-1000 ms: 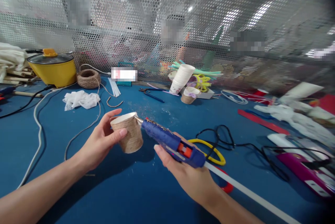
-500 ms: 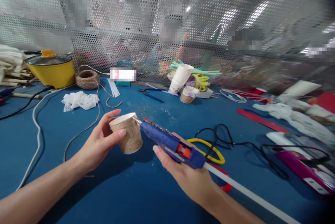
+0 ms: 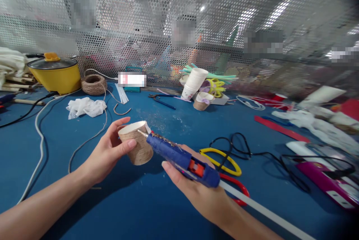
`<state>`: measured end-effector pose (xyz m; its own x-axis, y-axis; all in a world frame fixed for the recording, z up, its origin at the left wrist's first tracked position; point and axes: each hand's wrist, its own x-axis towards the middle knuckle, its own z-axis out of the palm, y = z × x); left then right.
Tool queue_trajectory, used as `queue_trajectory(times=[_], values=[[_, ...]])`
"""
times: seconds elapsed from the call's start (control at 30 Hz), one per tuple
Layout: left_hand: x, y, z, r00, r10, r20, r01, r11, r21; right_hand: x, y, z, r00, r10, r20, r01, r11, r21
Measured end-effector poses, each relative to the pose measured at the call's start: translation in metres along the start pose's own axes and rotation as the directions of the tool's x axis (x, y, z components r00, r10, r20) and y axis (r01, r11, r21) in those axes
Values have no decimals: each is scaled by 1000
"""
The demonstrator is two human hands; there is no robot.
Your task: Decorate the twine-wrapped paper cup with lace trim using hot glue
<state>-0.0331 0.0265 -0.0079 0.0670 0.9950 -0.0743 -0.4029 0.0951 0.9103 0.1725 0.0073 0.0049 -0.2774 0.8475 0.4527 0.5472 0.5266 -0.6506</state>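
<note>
My left hand (image 3: 109,148) grips a paper cup (image 3: 140,148) wrapped in brown twine, with the thumb on its near side and the fingers behind. The cup leans a little, and its white inside shows at the top. In my right hand (image 3: 193,184) is a blue glue gun (image 3: 179,157) with a long white glue stick (image 3: 266,210) running out of its back end. The gun's metal nozzle (image 3: 142,133) is at the cup's twine just below the rim; whether it touches cannot be made out.
A twine roll (image 3: 94,84) and a yellow pot (image 3: 54,77) stand back left. Stacked paper cups (image 3: 195,82), pliers (image 3: 162,101) and another wrapped cup (image 3: 202,101) lie behind my hands. A black cord (image 3: 263,154) leads to a purple power strip (image 3: 327,184) at right.
The glue gun's nozzle has shifted left and slightly down, from the rim's right edge to the near side of the cup. My left hand and the cup have barely moved.
</note>
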Motion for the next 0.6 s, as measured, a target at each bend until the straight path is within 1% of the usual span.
queue_trajectory(times=[0.17, 0.23, 0.43, 0.6], values=[[-1, 3, 2, 1000, -11, 0, 11, 1000, 16, 4, -5, -1, 992, 71, 105, -76, 996, 49], [-2, 4, 3, 1000, -12, 3, 12, 1000, 16, 5, -7, -2, 990, 78, 121, -86, 994, 62], [-2, 5, 4, 1000, -9, -5, 9, 1000, 6, 5, -5, -3, 991, 64, 117, -72, 995, 65], [0, 0, -1, 1000, 20, 22, -20, 1000, -1, 0, 2, 0, 1000, -18, 10, 18, 999, 47]])
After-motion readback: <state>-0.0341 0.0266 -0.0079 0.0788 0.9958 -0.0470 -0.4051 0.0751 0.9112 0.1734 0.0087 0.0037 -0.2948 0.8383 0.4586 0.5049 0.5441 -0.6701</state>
